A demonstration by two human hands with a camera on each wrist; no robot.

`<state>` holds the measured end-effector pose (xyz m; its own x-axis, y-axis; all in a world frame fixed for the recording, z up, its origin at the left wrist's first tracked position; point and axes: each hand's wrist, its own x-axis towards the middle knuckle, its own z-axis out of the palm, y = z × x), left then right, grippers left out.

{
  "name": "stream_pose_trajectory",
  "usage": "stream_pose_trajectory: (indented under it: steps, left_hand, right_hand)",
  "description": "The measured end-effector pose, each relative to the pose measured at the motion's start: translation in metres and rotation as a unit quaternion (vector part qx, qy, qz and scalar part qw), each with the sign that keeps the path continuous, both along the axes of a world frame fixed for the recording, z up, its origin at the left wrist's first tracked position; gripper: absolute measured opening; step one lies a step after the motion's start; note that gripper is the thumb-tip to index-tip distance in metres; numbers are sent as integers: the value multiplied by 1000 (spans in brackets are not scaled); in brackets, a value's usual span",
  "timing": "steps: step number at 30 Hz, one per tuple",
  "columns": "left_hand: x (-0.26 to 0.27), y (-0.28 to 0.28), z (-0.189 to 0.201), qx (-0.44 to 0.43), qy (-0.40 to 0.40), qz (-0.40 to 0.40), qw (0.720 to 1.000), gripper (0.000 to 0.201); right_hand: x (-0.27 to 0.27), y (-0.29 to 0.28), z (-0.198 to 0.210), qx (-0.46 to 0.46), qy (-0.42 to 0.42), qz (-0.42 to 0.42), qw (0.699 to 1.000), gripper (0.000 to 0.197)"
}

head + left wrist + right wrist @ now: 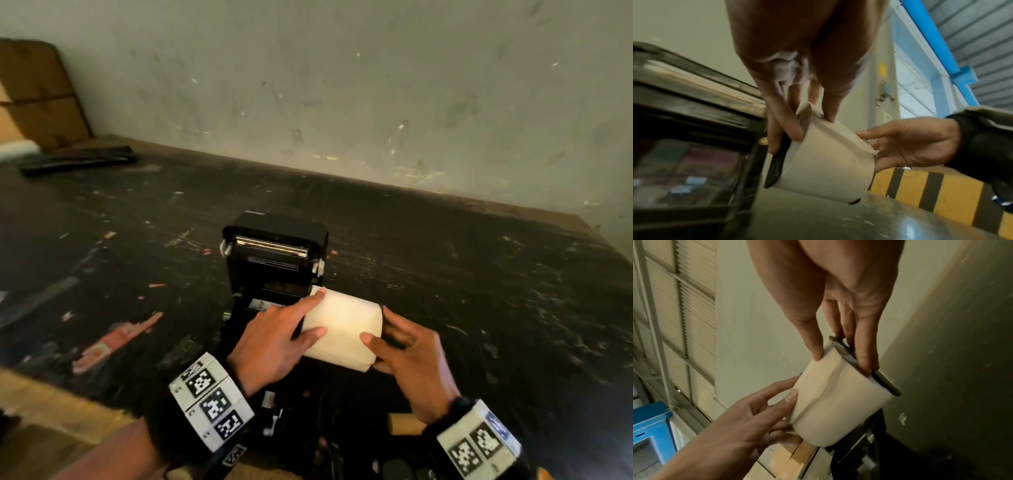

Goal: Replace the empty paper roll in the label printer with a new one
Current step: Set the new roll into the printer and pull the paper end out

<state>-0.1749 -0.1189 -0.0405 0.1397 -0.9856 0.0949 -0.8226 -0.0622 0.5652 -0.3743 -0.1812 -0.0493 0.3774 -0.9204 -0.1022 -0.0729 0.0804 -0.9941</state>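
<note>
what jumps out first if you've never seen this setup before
The white paper roll stands out, held between the left hand and right hand just in front of the black label printer, whose lid stands open. A bare cardboard core lies nearer the person, by the right wrist.

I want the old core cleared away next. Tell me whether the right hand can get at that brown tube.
Probably not yet: the right hand grips the new roll together with the left hand. The brown tube lies unobstructed by its wrist.

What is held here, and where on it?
The new paper roll, gripped at its two ends: left hand on the left end, right hand on the right.
</note>
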Motion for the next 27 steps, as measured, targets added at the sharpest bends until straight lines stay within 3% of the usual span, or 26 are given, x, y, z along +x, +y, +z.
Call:
stream_pose_trajectory:
  steps: [3,10,20,27]
  left_hand:
    - [48,18,-3,-17,66,4,998,60]
    - [121,33,-13,-29,138,-15,990,58]
    - [141,22,-54,11,185,-25,982,57]
    - [147,22,-58,18,167,-28,985,56]
  right_hand:
    - [46,9,4,-12,13,6,1000,64]
    - [124,27,-4,-30,38,6,999,54]
    - [145,41,-24,-36,150,-58,986,64]
    - [152,40,-41,-20,119,-79,990,64]
